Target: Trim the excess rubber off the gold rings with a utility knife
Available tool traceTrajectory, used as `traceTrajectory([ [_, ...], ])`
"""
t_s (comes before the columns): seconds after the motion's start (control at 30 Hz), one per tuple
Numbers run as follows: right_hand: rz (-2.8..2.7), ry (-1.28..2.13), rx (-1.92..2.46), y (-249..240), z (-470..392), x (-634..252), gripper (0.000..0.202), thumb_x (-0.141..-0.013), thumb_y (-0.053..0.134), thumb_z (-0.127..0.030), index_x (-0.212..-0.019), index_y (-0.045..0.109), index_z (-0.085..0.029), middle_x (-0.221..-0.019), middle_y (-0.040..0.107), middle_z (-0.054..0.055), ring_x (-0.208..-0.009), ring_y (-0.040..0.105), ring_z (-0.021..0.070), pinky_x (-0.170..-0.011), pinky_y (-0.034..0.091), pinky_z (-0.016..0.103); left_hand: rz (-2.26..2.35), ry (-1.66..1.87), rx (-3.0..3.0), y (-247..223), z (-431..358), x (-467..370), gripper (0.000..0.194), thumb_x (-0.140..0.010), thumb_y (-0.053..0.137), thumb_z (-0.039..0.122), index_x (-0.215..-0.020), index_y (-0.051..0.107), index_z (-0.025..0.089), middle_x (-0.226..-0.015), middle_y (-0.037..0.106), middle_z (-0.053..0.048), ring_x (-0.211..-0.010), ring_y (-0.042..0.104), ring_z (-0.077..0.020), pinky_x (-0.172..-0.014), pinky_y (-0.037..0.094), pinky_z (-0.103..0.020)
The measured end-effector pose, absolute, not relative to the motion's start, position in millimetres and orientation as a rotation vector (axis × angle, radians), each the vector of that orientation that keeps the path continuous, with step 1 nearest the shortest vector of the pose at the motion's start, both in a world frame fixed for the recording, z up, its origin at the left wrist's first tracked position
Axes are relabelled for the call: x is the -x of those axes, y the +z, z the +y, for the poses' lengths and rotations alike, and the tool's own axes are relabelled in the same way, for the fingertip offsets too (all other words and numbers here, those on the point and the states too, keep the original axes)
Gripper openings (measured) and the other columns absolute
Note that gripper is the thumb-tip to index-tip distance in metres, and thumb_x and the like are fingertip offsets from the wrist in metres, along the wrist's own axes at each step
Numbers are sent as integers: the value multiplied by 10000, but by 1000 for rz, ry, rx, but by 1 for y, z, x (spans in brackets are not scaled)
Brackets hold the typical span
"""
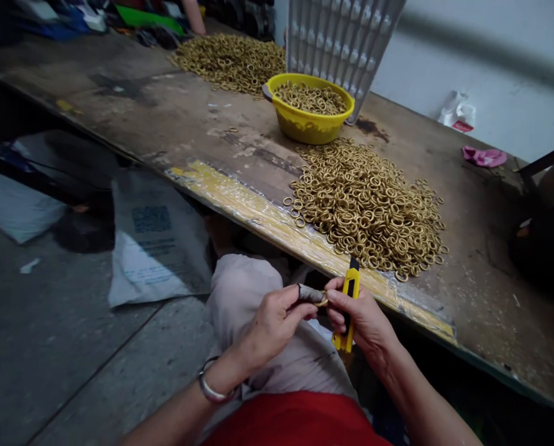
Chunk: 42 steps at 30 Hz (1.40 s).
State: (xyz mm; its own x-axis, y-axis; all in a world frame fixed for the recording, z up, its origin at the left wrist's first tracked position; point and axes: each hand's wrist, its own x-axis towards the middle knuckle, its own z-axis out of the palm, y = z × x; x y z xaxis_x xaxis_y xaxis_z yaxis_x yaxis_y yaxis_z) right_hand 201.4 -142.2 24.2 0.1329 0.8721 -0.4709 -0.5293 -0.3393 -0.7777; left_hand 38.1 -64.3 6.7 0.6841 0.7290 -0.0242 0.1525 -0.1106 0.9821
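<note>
My left hand (272, 322) is closed, thumb and wrapped index finger pinching a small brass-coloured ring (323, 302). A dark grey wrapping (308, 293) covers that index finger. Against the ring's other side rest the fingertips of my right hand (363, 313). The same right hand grips a yellow utility knife (351, 284), its dark blade end pointing up towards the table edge. Both hands are over my lap, just in front of the table. Close beyond them lies a large heap of similar rings (369, 204).
A yellow basin (311, 127) full of rings stands behind the near heap. Another ring heap (233, 59) lies farther back, near another person's arm (194, 15). A grey ribbed panel (341, 43) stands behind the basin. A pink cloth (483, 156) lies right; a printed white sack (153, 241) is below left.
</note>
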Motion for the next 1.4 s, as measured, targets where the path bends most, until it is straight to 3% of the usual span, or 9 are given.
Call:
traceTrajectory([
  [0.1, -471, 1483, 1262, 24, -135, -198, 434, -711, 823, -519, -848, 569, -195, -508, 511, -81, -384, 348, 48, -374, 294, 166, 745, 536, -1397, 8, -65, -36, 103, -842, 632, 240, -857, 688, 155, -788, 705, -29, -740, 642, -162, -707, 507, -269],
  [0.2, -746, 1324, 1431, 26, -136, -197, 378, -852, 663, -561, -847, 593, -189, -610, 541, -47, -423, 380, 66, -396, 306, 195, 750, 518, -1151, 11, -66, -37, 136, -812, 666, 280, -842, 646, 149, -716, 684, -17, -688, 640, -157, -700, 524, -279],
  [0.27, -1093, 1050, 1613, 27, -142, -199, 279, -938, 572, -450, -873, 626, -184, -674, 577, -14, -520, 482, 101, -490, 376, 218, 765, 548, -1044, 12, -66, -38, 174, -790, 694, 308, -802, 619, 152, -669, 662, -5, -646, 625, -146, -676, 522, -273],
  [0.37, -1602, 535, 1835, 27, -153, -201, 129, -916, 523, -179, -927, 651, -182, -818, 656, 42, -721, 605, 156, -652, 422, 248, 772, 600, -978, 14, -68, -40, 216, -773, 721, 336, -802, 614, 150, -674, 655, -1, -637, 611, -137, -654, 515, -262],
  [0.5, -1897, 246, 2016, 23, -160, -200, 190, -875, 507, -65, -915, 642, -193, -829, 673, 41, -723, 632, 161, -638, 394, 240, 775, 599, -1013, 16, -73, -40, 212, -792, 703, 333, -857, 631, 144, -729, 667, -8, -676, 617, -140, -673, 510, -260],
  [0.73, -2051, 167, 2224, 27, -145, -196, 136, -960, 521, -130, -937, 643, -185, -862, 708, 54, -720, 666, 164, -610, 355, 251, 830, 594, -1314, 24, -73, -35, 163, -871, 578, 310, -808, 610, 164, -721, 638, -18, -711, 590, -164, -684, 473, -280],
  [0.93, -1836, 66, 2741, 46, -99, -219, 200, -963, 463, -93, -1022, 638, -169, -938, 720, 88, -750, 681, 194, -586, 316, 287, 644, 684, -1545, 41, -85, -29, 73, -830, 600, 184, -759, 588, 173, -776, 594, -12, -729, 549, -145, -695, 435, -268],
  [1.13, -2026, 88, 2481, 45, -32, -213, 178, -933, 507, -130, -1009, 656, -191, -1067, 680, 63, -853, 673, 167, -661, 383, 267, 647, 627, -916, 19, -50, -50, 339, -808, 721, 451, -763, 547, 164, -624, 552, 19, -546, 509, -107, -553, 428, -247],
  [1.4, -2100, 152, 2400, 26, 21, -201, 218, -911, 457, -64, -967, 655, -139, -969, 676, 112, -759, 645, 173, -633, 397, 275, 567, 631, -470, 7, -15, -43, 342, -716, 812, 367, -881, 606, 149, -787, 646, -33, -629, 579, -120, -489, 432, -209],
])
